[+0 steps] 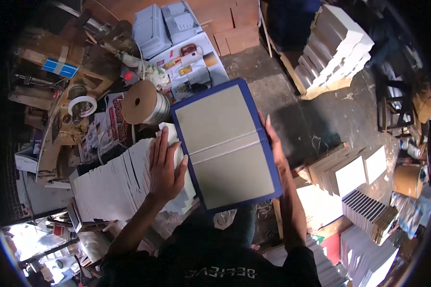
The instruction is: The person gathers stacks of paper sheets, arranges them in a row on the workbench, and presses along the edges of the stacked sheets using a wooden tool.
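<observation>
An opened-out hardcover book case (220, 119) is tilted in front of me. Its inner side faces up: two grey boards and a narrow spine strip, with blue covering turned in around the edges. My right hand (275, 146) grips it along the right edge, its fingers partly hidden underneath. To the left, my left hand (165, 170) has its fingers stretched out over a row of white paper book blocks (105, 189). The left thumb is close to the case's left edge; whether it touches I cannot tell.
Beyond my left hand stand a large cardboard-ended spool (138, 101) and a white tape roll (83, 106). Grey plastic bins (151, 26) sit on the printed-sheet-covered table. Paper stacks (333, 45) rise at the far right; nearer are bundled dark-edged books (368, 213) and cartons (328, 172).
</observation>
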`<state>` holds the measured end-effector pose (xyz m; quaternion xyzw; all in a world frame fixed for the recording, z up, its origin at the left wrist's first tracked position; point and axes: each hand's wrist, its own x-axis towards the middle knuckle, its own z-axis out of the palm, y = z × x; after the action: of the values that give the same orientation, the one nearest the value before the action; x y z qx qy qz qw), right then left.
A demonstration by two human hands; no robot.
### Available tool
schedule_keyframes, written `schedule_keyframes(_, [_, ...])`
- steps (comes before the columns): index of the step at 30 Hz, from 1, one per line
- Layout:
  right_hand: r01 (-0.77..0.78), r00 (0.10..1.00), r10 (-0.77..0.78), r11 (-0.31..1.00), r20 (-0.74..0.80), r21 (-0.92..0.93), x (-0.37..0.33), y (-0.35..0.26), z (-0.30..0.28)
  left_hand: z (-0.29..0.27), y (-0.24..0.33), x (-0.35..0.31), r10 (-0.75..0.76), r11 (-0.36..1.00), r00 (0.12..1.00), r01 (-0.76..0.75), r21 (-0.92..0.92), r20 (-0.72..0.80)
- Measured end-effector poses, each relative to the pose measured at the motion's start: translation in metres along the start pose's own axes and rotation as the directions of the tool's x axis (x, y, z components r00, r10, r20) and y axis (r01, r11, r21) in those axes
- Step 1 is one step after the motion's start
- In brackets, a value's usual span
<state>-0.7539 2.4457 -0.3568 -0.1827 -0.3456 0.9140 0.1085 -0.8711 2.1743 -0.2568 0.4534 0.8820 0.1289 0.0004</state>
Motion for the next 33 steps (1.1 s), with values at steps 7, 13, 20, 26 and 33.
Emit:
schedule_keyframes(7, [-0.055,0.998,0.061,0.961,0.012,-0.270,0.003,-0.014,-0.033,-0.018,0.004,-0.001,-0.037,0.997,0.999,0.038,-0.069,0.010])
schedule_keyframes(13, [0.040,0.997,-0.073,0.845,-0.041,-0.533,-0.012,-0.044,-0.012,-0.036,0.014,-0.101,-0.248,0.932,0.951,0.181,-0.313,-0.186])
schedule_keyframes(20, [-0.039,0.995,0.081,0.852,0.058,-0.522,0.027,-0.043,0.014,0.005,0.049,-0.222,-0.385,0.671,0.916,0.364,-0.646,0.117])
schedule_keyframes(26, [0.258,0.964,-0.152,0.329,0.219,-0.908,0.077,-0.062,0.110,0.059,0.061,-0.238,-0.820,-0.438,0.352,0.122,-0.891,0.451])
schedule_keyframes(33, [0.181,0.744,0.543,0.397,0.389,-0.900,0.147,0.015,0.211,0.114,0.057,-0.178,-0.907,-0.393,-0.043,-0.277,-0.877,0.420])
